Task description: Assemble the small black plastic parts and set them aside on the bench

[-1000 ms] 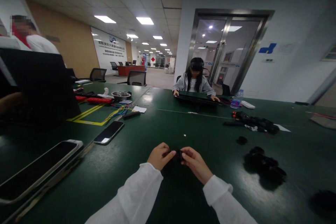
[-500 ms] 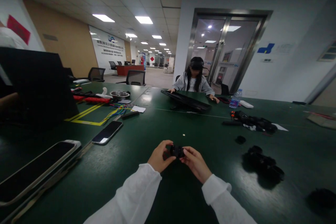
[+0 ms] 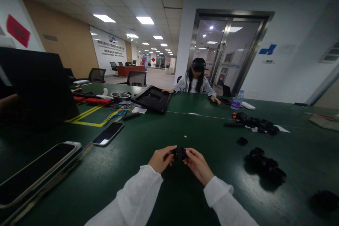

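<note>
A dark green tabletop (image 3: 132, 148) goes all the way across, with shiny spots where light falls on it. Far left, a red paper (image 3: 18, 30) is on the wall, above a big black panel (image 3: 37, 84) standing up. Close by, a large flat thing with a pale edge (image 3: 72, 144) lies down, maybe a phone, but the picture edge cuts it off. Next come a tan wall (image 3: 60, 42), yellow tape (image 3: 90, 124), a phone (image 3: 108, 133) and a shiny metal bowl (image 3: 120, 96) near bright wires (image 3: 115, 113). Behind them are a white sign (image 3: 110, 51) and a chair (image 3: 136, 77). A black tray-like thing (image 3: 153, 98) is tilted, with another person's hand (image 3: 167, 90) at its edge.

In the middle, the left hand (image 3: 159, 160) has its grip nearly closed on one side of a small black part (image 3: 180, 153). The right hand (image 3: 198, 165) pinches the other side, so the part sits between both hands, over the tabletop. A white speck (image 3: 185, 136) lies just past it.

To the right are a glass door (image 3: 245, 46), a bottle (image 3: 237, 100), a black clump (image 3: 256, 122) and more black pieces (image 3: 266, 166).
</note>
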`<state>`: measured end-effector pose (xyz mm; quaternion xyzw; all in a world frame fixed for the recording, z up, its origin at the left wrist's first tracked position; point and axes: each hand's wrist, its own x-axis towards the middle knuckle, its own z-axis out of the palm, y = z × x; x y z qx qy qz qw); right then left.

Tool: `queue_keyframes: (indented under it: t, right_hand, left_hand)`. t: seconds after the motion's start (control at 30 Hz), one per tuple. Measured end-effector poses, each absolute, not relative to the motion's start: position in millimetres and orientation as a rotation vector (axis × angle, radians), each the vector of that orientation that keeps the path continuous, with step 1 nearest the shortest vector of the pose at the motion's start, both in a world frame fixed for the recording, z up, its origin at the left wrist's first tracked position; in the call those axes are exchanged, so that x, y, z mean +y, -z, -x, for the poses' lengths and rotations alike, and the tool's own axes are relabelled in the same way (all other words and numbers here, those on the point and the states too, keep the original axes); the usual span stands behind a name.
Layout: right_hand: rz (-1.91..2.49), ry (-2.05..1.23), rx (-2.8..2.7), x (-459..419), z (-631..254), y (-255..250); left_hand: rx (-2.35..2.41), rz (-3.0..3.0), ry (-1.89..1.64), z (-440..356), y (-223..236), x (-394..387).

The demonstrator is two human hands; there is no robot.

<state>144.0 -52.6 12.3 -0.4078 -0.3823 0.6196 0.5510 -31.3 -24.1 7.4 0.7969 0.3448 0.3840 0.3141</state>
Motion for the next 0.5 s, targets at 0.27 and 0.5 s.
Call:
queue_keyframes:
  t: [0.27, 0.5]
  right_hand:
    - [0.954, -1.512, -1.047, -56.5, -144.8, -13.6]
    - [0.953, -1.497, -1.014, -56.1, -144.1, -15.0]
  left_hand:
    - [1.103, -2.12, -0.95, 34.4, -15.2, -26.1]
    - [1.132, -2.322, -0.898, 33.1, -15.8, -25.1]
